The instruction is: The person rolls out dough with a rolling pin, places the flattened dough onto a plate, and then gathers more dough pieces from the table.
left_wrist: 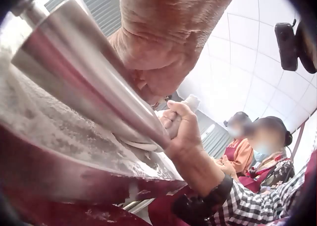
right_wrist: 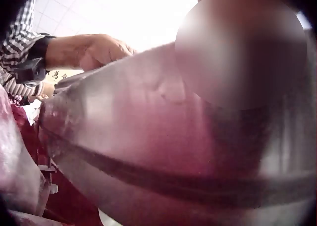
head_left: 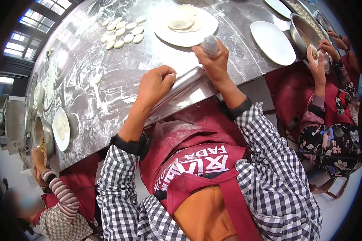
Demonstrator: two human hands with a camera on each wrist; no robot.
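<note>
My right hand (head_left: 214, 60) grips a flour-whitened rolling pin (head_left: 210, 45), whose rounded end sticks up out of the fist. The same fist appears in the left wrist view around the pale pin (left_wrist: 191, 103). My left hand (head_left: 155, 86) is at the table's front edge, fingers bent and thumb close to them; I cannot tell whether it holds anything. A shiny steel cylinder (left_wrist: 86, 62) passes close below this hand in the left wrist view, hiding the fingertips. Beyond the hands, a white plate (head_left: 161, 35) bears thin round dough wrappers (head_left: 182, 23).
Several small dough discs (head_left: 118, 32) lie on the floury steel table (head_left: 84, 76). An oval white plate (head_left: 272, 42) sits at right, beside a steel bowl (head_left: 301, 34) of filling. At left are a plate (head_left: 67, 136) and another bowl (head_left: 47, 128). People work at both sides.
</note>
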